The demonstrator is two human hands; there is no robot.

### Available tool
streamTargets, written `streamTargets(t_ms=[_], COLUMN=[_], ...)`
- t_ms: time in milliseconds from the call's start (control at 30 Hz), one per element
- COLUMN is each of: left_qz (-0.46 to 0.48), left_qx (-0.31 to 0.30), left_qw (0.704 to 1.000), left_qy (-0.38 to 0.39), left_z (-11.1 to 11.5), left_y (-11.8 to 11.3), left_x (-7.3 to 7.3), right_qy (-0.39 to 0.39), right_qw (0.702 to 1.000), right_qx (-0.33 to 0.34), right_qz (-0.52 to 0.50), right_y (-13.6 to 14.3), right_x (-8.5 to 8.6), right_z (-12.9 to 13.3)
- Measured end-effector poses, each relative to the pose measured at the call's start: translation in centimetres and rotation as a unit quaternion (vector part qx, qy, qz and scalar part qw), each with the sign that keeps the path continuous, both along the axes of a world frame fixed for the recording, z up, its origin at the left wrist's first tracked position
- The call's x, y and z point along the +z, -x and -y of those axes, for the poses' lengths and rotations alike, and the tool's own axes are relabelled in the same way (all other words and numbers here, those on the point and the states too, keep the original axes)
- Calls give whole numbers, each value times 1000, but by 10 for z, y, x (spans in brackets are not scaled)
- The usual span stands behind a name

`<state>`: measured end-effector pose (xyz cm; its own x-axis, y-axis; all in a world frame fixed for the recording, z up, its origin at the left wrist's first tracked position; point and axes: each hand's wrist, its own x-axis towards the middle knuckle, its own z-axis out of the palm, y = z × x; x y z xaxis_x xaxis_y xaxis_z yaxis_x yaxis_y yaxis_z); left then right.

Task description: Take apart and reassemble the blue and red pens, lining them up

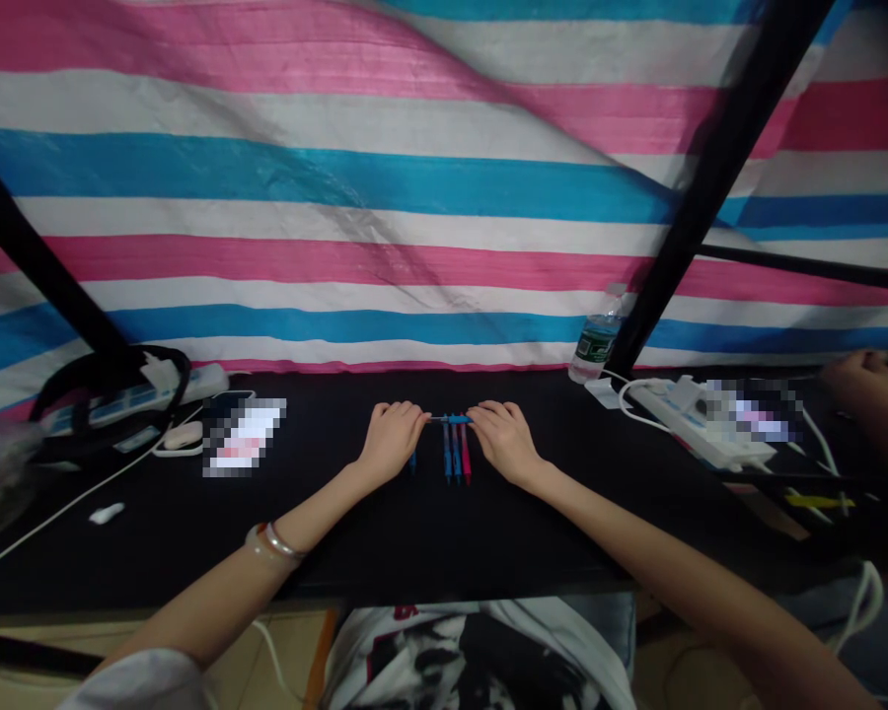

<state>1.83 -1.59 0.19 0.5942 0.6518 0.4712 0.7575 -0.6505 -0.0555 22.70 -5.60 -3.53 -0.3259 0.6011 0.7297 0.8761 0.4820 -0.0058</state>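
A slim pen [457,419], blue toward the right and pale and thin toward the left, lies sideways between my hands. My left hand [394,440] is closed with thumb and fingertips at its thin left end. My right hand [504,441] is closed on the blue end. Just below it on the black table, two blue pens [452,461] and a red pen [466,461] lie side by side, pointing toward me. Another blue pen [412,462] shows beside my left hand, partly hidden by it.
A phone [246,439], a power strip [199,385] and a small white object [107,513] are on the left. At the right stand a water bottle [596,340] and a white power strip [700,424] with cables. Another person's hand [869,394] is at far right.
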Motion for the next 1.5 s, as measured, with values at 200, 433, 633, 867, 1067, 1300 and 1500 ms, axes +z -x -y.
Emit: streamTargets(t_ms=[200,433,633,867,1067,1300,1500], left_qz=[31,95,89,98,111,96,76], left_qx=[-11,-58,-81,-126,-121,-116,-124], left_qw=[999,983,983,982,984,986,987], left_qy=[28,144,140,103,70,69,70], left_z=[-2,-3,2,4,0,2,5], left_y=[0,-1,1,1,3,2,0], left_x=[-2,-6,1,0,-5,-2,-1], right_qy=[3,-10,11,21,39,62,66], right_qw=[1000,999,999,999,998,998,996], right_qx=[22,32,10,-3,19,24,50], right_qz=[-5,-28,-35,-45,-38,-2,-26], right_y=[0,-5,-3,-1,-2,1,1], right_x=[-2,6,10,10,11,15,14], right_z=[-1,2,3,4,4,7,6])
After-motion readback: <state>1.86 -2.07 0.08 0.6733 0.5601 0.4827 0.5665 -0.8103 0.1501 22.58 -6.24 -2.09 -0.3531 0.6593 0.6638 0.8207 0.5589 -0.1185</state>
